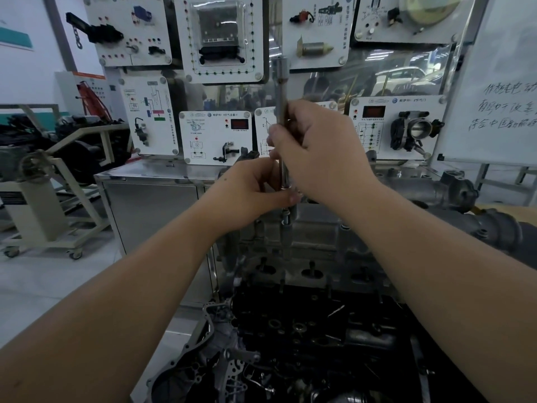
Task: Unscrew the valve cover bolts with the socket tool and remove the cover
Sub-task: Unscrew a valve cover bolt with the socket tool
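Fingers of two hands, left (250, 187) and right (316, 152), grip one upright socket tool (281, 82) above one bolt (286, 219).

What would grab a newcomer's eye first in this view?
Dead centre, the right hand and left hand both grip an upright socket tool, its lower end over a bolt on the grey engine. Behind stands a wall of white display panels; a throttle body is mounted at the right. Dark engine parts fill the bottom of the view.
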Demonstrator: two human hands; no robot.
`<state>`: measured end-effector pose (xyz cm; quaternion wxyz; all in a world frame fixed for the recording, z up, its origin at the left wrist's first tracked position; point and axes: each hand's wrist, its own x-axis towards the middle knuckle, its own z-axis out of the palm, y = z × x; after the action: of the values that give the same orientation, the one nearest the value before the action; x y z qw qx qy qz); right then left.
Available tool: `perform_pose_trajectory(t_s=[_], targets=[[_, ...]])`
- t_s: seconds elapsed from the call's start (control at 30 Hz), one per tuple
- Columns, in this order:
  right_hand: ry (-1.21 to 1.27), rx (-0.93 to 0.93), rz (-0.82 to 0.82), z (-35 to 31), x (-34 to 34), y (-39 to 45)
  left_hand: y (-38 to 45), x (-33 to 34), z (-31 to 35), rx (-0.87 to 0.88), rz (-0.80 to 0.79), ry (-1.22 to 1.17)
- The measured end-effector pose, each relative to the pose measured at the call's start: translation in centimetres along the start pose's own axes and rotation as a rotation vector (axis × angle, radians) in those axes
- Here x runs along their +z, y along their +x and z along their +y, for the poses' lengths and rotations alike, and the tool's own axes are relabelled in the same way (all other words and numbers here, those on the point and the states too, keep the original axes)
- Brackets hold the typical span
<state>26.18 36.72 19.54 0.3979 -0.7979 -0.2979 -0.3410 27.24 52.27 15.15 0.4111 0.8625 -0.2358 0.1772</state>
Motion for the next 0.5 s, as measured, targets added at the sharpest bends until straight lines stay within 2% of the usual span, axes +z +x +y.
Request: perform_pose_trajectory(t_s=[0.2, 0.37, 0.5], targets=[[0.004, 0.017, -0.06, 0.02, 0.01, 0.09, 0.03, -0.2, 0.28, -0.028, -0.014, -0.072], [0.026, -0.02, 0.067, -0.07, 0.22, 0.02, 0.16, -0.13, 0.09, -0.027, 0.014, -0.041], [-0.003, -0.009, -0.02, -0.18, 0.07, 0.17, 0.01, -0.21, 0.18, -0.055, -0.009, -0.084]])
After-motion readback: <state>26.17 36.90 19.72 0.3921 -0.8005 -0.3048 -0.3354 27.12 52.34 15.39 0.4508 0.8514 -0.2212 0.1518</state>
